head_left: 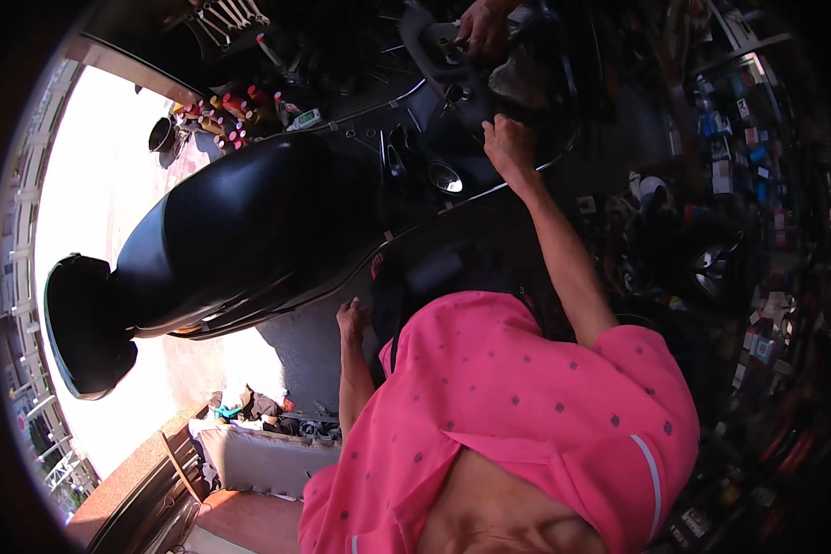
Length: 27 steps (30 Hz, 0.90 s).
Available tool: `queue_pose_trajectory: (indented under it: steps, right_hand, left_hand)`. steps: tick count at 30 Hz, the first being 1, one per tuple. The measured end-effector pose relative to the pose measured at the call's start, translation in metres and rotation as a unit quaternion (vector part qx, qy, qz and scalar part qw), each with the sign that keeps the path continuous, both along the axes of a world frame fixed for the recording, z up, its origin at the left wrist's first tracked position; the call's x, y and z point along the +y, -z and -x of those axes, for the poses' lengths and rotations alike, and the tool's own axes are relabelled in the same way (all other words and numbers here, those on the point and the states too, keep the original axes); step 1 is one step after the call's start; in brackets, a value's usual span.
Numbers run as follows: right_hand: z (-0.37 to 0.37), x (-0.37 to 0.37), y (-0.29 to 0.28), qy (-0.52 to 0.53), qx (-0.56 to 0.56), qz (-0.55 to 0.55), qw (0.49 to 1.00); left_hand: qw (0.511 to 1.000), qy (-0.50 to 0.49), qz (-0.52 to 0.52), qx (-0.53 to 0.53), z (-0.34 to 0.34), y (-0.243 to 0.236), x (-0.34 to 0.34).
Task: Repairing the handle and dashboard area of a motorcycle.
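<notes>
A black scooter seat [240,222] stretches from the left toward the middle, with a dark rounded box [88,323] at its rear end. My right hand [511,146] reaches over the scooter's dark front, its fingers curled in; whatever they hold is hidden. Close by lie a round, bright-rimmed part [444,176] and the dark front bodywork. Beside the seat's near side, my left hand [353,320] hangs low, fingers loosely bent and partly apart, with nothing visible in it. Another person's hand [482,30] is over the dark parts at the top.
Several small bottles with red and yellow colours [231,115] stand beyond the seat, near a green-and-white bottle [305,119]. Wrenches [231,17] hang at the upper left. Shelves with small boxes [743,152] line the right. A grey padded bench [263,462] stands at the lower left.
</notes>
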State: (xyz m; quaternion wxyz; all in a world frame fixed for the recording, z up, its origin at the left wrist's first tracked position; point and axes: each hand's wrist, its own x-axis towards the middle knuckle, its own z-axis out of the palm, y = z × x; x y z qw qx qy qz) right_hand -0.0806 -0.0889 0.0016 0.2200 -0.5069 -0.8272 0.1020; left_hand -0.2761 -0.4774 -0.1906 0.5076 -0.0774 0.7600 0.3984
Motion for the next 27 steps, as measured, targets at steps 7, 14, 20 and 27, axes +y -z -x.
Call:
queue_pose_trajectory:
  steps: [7, 14, 20, 27]
  right_hand:
    - [0.025, 0.004, 0.009, 0.091, -0.103, -0.012, 0.990]
    - [0.042, -0.003, 0.003, 0.181, -0.128, 0.072, 0.972]
    - [0.049, -0.007, 0.000, 0.238, -0.117, 0.100, 0.959]
    - [0.053, -0.009, 0.010, 0.271, -0.064, 0.065, 0.958]
  left_hand:
    - [0.846, 0.079, -0.018, 0.527, 0.118, -0.084, 0.057]
    - [0.677, 0.252, 0.044, 0.690, 0.200, -0.147, 0.130]
    - [0.652, 0.433, 0.078, 0.617, 0.210, -0.124, 0.178]
    - [0.621, 0.499, 0.009, 0.604, 0.220, -0.131, 0.196]
